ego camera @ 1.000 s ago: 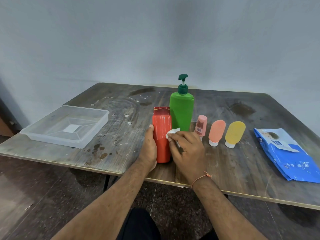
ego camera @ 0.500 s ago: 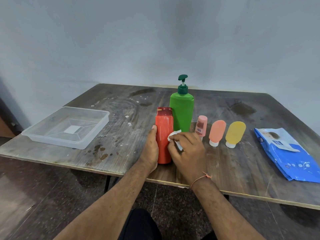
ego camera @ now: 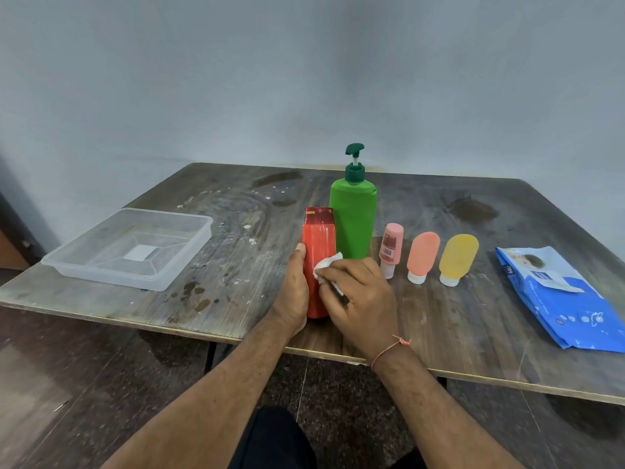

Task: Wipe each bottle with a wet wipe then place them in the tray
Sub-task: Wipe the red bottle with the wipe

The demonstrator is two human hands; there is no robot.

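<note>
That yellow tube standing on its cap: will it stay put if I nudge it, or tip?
The yellow tube probably tips easily: it balances on a small white cap with a wider body above and already leans. Lying flat, it looks more likely to slide than roll. It looks like soft plastic, so it may give under a grip.

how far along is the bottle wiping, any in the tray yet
Done: nothing yet; the clear tray holds no bottles. In hand: the left hand holds the red bottle upright on the table while the right hand presses a white wipe against it. Left: the green pump bottle, small pink bottle, peach tube and yellow tube stand in a row, unwiped by the look of it.
</note>
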